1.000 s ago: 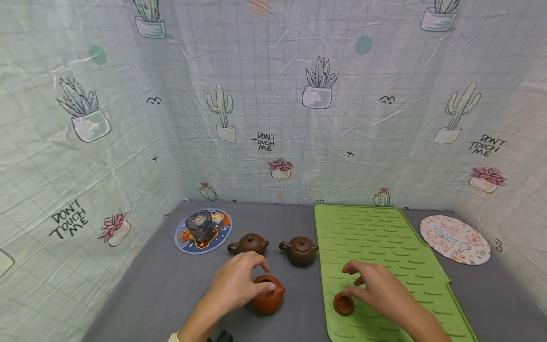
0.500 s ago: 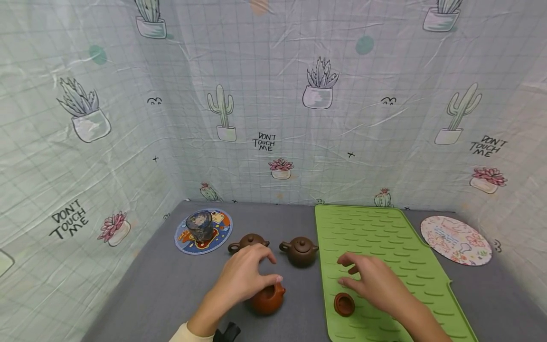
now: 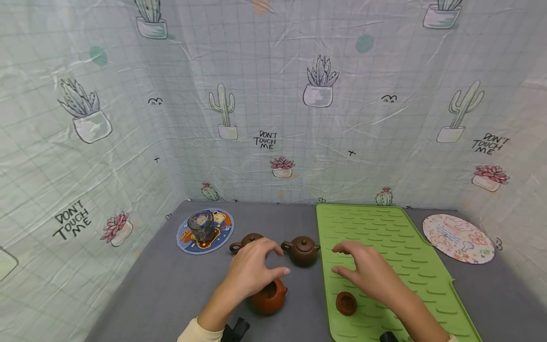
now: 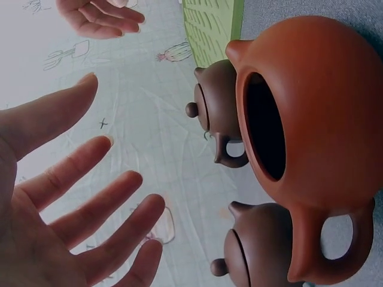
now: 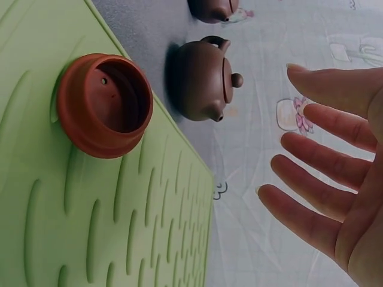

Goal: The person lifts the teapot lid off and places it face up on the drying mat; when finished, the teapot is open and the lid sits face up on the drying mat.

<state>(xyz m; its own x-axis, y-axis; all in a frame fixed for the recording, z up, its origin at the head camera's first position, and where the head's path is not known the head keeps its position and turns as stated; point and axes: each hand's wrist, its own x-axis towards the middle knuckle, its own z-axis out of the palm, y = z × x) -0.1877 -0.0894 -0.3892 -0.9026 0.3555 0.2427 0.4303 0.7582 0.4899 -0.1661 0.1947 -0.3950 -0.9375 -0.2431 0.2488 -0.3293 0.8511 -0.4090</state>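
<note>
My left hand (image 3: 253, 268) hovers above the orange-brown clay teapot (image 4: 326, 113), fingers spread and holding nothing. That teapot has no lid on, and its dark round mouth shows in the left wrist view. Its lid (image 5: 108, 107) lies upside down on the green mat (image 5: 161, 197), showing the hollow inside with a small hole. Over the mat, my right hand (image 3: 369, 270) is raised beyond the lid, with relaxed fingers and nothing in them. Two dark brown teapots with lids on stand behind: one (image 3: 303, 251) beside the mat, the other (image 3: 248, 240) partly hidden by my left hand.
A dark patterned glass (image 3: 202, 226) stands on a round blue coaster (image 3: 183, 244) at the back left. At the right, beyond the mat, lies a round pink floral coaster (image 3: 459, 239). A cactus-printed curtain (image 3: 273, 95) encloses the grey table (image 3: 149, 285).
Both hands have risen and moved away from the teapot and lid. Fingers of the right hand, close to the lid a second ago, are now apart from it. The lid stays on the mat.
</note>
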